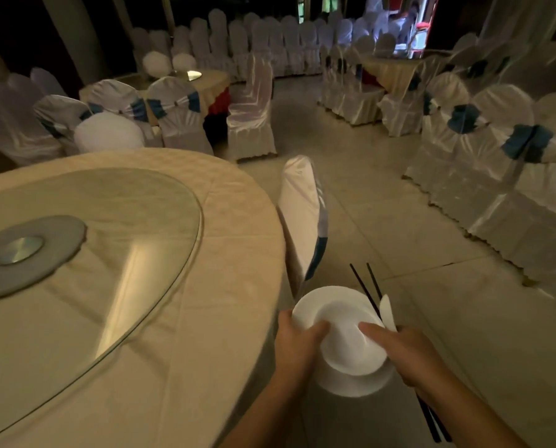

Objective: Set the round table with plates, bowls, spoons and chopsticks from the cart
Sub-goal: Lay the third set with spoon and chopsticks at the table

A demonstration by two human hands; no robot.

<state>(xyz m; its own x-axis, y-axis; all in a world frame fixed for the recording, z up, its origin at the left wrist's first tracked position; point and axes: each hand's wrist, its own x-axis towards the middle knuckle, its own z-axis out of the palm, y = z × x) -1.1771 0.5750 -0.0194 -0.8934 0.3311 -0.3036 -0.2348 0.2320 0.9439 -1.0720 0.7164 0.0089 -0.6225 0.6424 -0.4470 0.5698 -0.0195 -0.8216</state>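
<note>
I hold a white bowl [351,344] stacked on a white plate [318,302] in front of me, just off the right edge of the round table [173,318]. My left hand [297,347] grips their left rim with the thumb inside. My right hand [409,357] presses a thumb on the bowl and also holds two black chopsticks [365,286] and a white spoon [387,312]. The table has a beige cloth and a glass turntable [108,237]. No cart is in view.
A white-covered chair [305,221] stands at the table's right edge, just beyond the plate. More covered chairs [512,176] line the right side, and another set table [205,82] is at the back left. Tiled floor [383,205] runs between them.
</note>
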